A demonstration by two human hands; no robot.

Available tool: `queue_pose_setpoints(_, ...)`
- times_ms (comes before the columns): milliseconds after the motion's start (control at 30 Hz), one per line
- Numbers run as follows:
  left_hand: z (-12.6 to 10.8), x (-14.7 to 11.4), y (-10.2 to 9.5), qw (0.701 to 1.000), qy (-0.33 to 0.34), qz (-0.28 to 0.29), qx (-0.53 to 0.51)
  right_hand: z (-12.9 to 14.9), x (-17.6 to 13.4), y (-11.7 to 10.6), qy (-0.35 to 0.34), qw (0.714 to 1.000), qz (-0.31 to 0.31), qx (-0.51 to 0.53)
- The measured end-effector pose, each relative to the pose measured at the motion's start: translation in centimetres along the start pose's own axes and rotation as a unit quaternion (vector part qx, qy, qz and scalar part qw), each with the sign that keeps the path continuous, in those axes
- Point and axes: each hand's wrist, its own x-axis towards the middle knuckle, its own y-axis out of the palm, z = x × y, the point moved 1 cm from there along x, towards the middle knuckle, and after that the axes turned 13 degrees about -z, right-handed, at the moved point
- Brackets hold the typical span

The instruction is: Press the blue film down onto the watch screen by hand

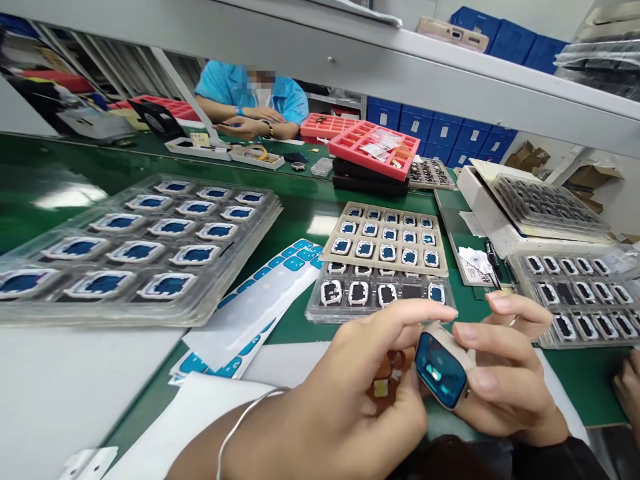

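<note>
Smartwatch case [444, 365], beige with a glossy blue film over its square face, sits low in the middle of the view, held above the green counter [300, 220] between both hands. Left hand [345, 393] reaches in from the lower left, a thin bracelet [240, 423] on its wrist, its forefinger stretched over the top edge of the case and its thumb pressed against the near side, so the fingers pinch the case. Right hand [505, 380] cups the case from the right, its fingers [483, 333] curled and pressed against the case's right edge. Just beyond the hands lies a clear tray [320, 308] of white-framed watch parts, with a beige tray [385, 267] of blue-faced parts stacked partly on it. To the left lie sheets of blue stickers [270, 287] and a stack of clear trays [140, 247] with larger blue parts. To the right is another clear tray [575, 300], and farther back a pink tray [375, 150]. Across the counter sits a person in a blue shirt [250, 97].
</note>
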Motion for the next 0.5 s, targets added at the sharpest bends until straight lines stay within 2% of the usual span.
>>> queue_pose_setpoints(67, -0.07, -0.16, 0.05, 0.994, 0.078, -0.021, 0.076, 0.06, -0.15, 0.07, -0.007, 1.0, -0.005, 0.006)
queue_pose_setpoints(133, -0.16, -0.32, 0.09, 0.984, 0.112, -0.042, 0.129, 0.16, -0.17, 0.24, -0.02, 1.0, -0.019, 0.007)
queue_pose_setpoints(267, -0.43, -0.54, 0.12, 0.967, 0.142, -0.07, 0.199, 0.26, 0.01, 0.58, -0.024, 0.999, -0.038, 0.009)
queue_pose_setpoints(500, -0.17, -0.14, 0.19, 0.958, 0.188, -0.073, 0.203, 0.06, -0.12, 0.72, -0.029, 0.999, -0.037, 0.009)
